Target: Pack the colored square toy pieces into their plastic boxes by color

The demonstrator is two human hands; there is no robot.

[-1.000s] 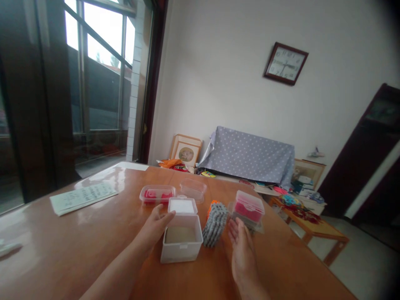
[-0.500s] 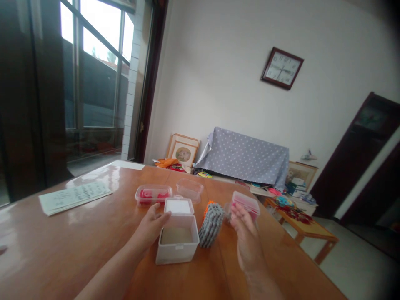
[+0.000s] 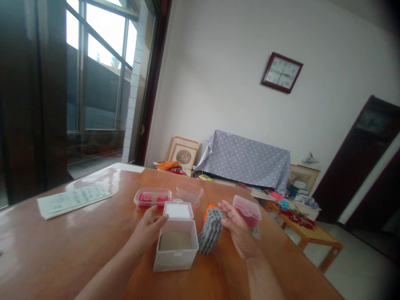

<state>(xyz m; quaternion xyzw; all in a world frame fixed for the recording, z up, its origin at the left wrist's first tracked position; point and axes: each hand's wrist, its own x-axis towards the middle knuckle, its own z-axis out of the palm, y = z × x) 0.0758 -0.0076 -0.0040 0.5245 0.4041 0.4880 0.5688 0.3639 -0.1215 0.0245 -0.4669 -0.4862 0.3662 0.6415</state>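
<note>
My left hand (image 3: 146, 229) grips the left side of an open white plastic box (image 3: 176, 246), whose hinged lid (image 3: 177, 210) stands back. My right hand (image 3: 236, 231) is open, fingers stretched, touching the right side of a stack of grey patterned pieces with an orange edge (image 3: 211, 229) that stands just right of the box. A clear box with pink contents (image 3: 247, 210) sits just behind my right hand.
On the wooden table (image 3: 78, 246) lie a printed sheet (image 3: 72, 199) at the left, a clear box with red contents (image 3: 152, 197) and an empty clear tub (image 3: 189, 193). Beyond stand a dotted-cloth-covered piece of furniture (image 3: 246, 160), framed pictures, a low table (image 3: 309, 237) and a wall clock (image 3: 281, 72).
My right hand moved left from the pink-filled box to the grey stack and spread its fingers. The left hand stayed on the white box. The camera tilted slightly.
</note>
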